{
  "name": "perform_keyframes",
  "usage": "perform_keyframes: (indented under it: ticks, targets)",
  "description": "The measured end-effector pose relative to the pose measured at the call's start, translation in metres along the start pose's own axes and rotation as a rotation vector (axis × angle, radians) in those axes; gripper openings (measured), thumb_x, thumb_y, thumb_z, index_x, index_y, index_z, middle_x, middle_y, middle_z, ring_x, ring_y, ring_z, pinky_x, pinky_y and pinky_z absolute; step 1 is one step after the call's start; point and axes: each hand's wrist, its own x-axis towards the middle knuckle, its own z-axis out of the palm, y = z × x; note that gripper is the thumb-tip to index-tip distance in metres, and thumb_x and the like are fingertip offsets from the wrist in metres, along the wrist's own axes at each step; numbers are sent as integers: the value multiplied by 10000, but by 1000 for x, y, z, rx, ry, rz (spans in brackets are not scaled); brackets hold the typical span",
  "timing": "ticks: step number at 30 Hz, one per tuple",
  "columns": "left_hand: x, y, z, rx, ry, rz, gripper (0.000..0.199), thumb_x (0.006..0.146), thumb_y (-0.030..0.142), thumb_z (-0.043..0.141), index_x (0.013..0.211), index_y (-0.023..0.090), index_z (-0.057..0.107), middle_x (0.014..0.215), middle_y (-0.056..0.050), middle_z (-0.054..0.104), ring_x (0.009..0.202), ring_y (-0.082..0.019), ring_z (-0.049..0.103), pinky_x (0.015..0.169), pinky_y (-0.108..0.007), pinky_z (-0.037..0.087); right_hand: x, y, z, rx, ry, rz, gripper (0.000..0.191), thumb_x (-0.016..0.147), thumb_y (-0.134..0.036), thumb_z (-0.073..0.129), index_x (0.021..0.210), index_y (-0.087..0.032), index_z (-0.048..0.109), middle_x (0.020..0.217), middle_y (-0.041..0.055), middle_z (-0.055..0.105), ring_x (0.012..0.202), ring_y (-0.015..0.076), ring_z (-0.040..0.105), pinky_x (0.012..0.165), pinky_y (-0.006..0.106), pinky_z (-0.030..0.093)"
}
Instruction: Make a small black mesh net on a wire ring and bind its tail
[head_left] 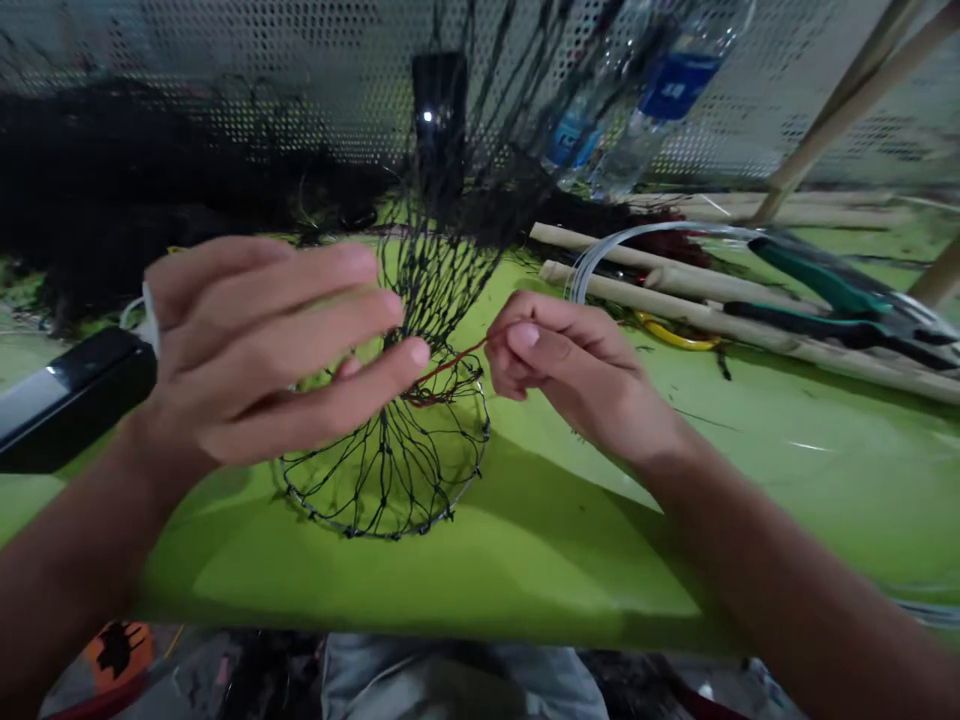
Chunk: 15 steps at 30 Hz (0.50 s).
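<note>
A black mesh net (439,285) rises from a wire ring (486,430) that rests on the green table. Strands of the net fan from its gathered middle out to knots around the ring. My right hand (559,355) pinches a red cord (457,362), which runs taut leftward to the gathered part of the net. My left hand (277,345) hovers over the ring's left side with its fingers stretched out and spread. Its fingertips come close to the gathered mesh; whether they touch it I cannot tell. Part of the net is hidden behind this hand.
Wooden sticks (690,305), a coil of wire (600,255) and green-handled pliers (832,280) lie at the right. Plastic bottles (637,130) and a dark phone-like object (441,130) stand at the back. Black netting (135,180) is heaped back left, near a black box (82,400).
</note>
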Motion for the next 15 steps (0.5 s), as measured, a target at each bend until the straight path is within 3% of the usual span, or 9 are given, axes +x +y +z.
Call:
perform_keyframes:
  ticks: [2, 3, 7, 11, 15]
  targets:
    - [17, 18, 9, 123, -284, -31, 309, 686, 220, 977, 752, 263, 679, 887, 57, 760, 1171, -291, 769, 1221, -563, 514, -3, -5, 2, 14, 3, -4, 324, 1021, -504, 668, 864, -220, 667, 714, -17, 550, 566, 98, 411, 527, 271, 359]
    - [26, 25, 14, 132, -372, -48, 279, 696, 219, 963, 755, 268, 695, 884, 65, 761, 1151, -283, 779, 1231, -568, 499, -5, -7, 2, 11, 7, -13, 304, 1011, -495, 686, 884, -219, 694, 734, -11, 576, 563, 96, 406, 514, 270, 345]
    - [49, 27, 21, -53, -380, -89, 170, 813, 155, 837, 761, 241, 699, 838, 57, 747, 1050, -245, 794, 1253, -622, 430, -14, -15, 0, 33, 61, -41, 238, 983, -482, 735, 962, -249, 778, 839, 7, 672, 589, 98, 462, 499, 266, 349]
    - [51, 9, 16, 68, -502, -63, 224, 698, 135, 930, 804, 212, 749, 950, 1, 785, 1198, -263, 723, 1360, -597, 214, -20, -23, -4, 7, 114, -52, 166, 982, -461, 754, 956, -309, 815, 857, -23, 714, 608, 87, 518, 514, 269, 364]
    - [42, 3, 16, 129, -520, 48, 218, 681, 174, 936, 789, 253, 764, 1000, 13, 788, 1187, -295, 727, 1335, -581, 284, -17, -28, -6, 61, 177, -95, 135, 958, -448, 781, 964, -328, 841, 883, -5, 759, 587, 108, 508, 473, 327, 328]
